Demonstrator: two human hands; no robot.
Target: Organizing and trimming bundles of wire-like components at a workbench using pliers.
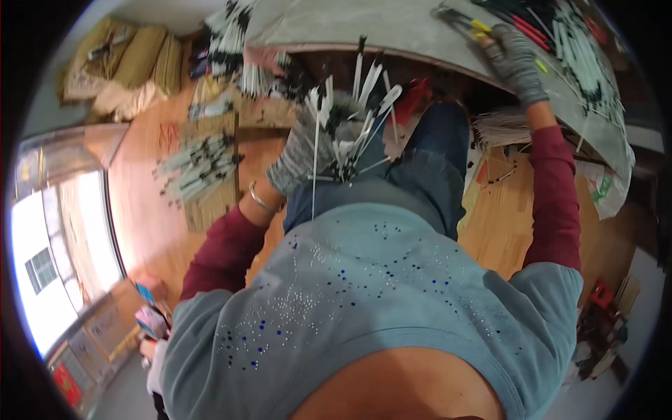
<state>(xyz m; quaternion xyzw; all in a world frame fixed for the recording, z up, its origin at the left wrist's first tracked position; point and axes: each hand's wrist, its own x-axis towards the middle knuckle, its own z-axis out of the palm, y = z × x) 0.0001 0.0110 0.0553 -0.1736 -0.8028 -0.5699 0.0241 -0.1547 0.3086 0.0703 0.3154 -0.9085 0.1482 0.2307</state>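
Note:
My left hand [302, 148], in a grey knit glove, is wrapped round a loose bundle of thin white strips [367, 94] with black ends, held over my lap. The strips fan out in several directions, and a long thin one [315, 164] hangs down in front of my shirt. My right hand [516, 64], gloved the same way, is on the grey tabletop at the far right. Its fingers are bent over a hand tool with yellow on it [481, 26]; the tool's exact kind is partly hidden by the glove.
Red-handled tools [530, 33] and a heap of white strips [581, 56] lie right of my right hand. More black-ended strips [199, 168] rest on a low wooden board [210, 218] at the left. Brown sacks [143, 59] stand at the far left. A white plastic bag [603, 189] hangs near the table's right end.

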